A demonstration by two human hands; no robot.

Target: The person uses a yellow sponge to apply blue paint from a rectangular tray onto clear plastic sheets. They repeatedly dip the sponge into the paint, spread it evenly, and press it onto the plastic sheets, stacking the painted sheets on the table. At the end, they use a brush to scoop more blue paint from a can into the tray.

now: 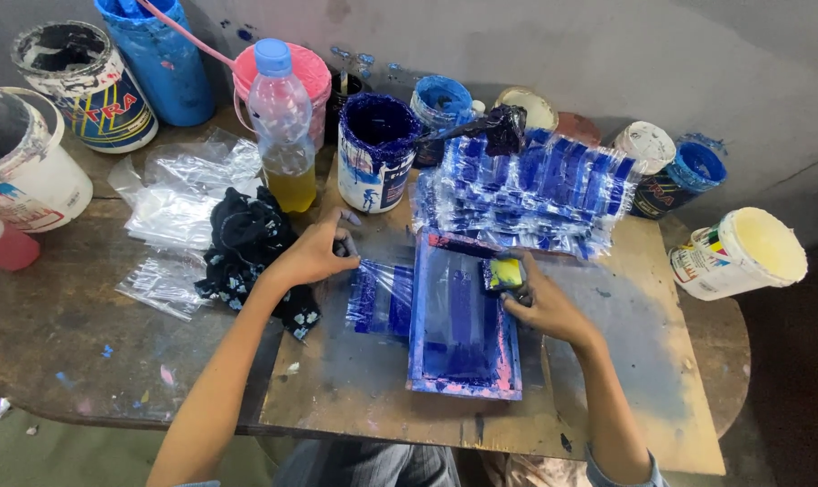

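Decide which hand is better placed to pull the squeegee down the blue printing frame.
Probably the right hand: it already grips the yellow squeegee on the frame. The left hand rests beside it.

A worn, round wooden table (57, 343) filled the view, dark and paint-flecked, with a paler board (643, 361) laid across its right half. Behind it rose a grey wall (607, 54) (stained, scuffed). Greenish floor (30, 451) showed near left. Light was soft, even.

I see glossy clear plastic film (379, 298) beside a paint-crusted wooden frame (463, 386), crumpled black cloth (246, 236), and a rough, stained wooden table (57, 325).
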